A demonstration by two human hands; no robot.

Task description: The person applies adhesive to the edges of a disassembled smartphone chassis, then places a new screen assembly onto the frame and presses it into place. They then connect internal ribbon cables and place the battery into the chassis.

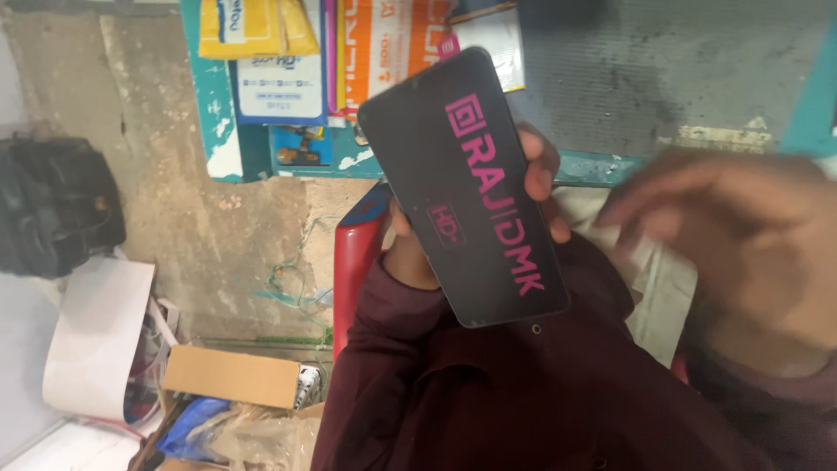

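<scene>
- Right hand (750, 253) closest of all, big and blurry at the right side, fingers spread and loose, holding nothing, just beside the phone screen but apart from it.
- Dark red sleeves (488, 392) low in the middle, filling the bottom.
- Left hand (488, 214) behind the phone screen (462, 187), fingers wrapped round its edges, tips showing on the right edge, pinching it tight.
- Phone screen black and flat, tilted, held up in the middle, pink letters on its front.
- Pale cloth (649, 270) just behind, between the two hands.
- Red chair (356, 262) peeking out left of the sleeve.
- Cardboard box (231, 377) lower left, with crumpled plastic bags (253, 432) near it.
- Black bag (54, 205) far left by the rough wall (183, 218).
- Bright packets (296, 61) hanging up top on a teal frame (602, 167).
</scene>
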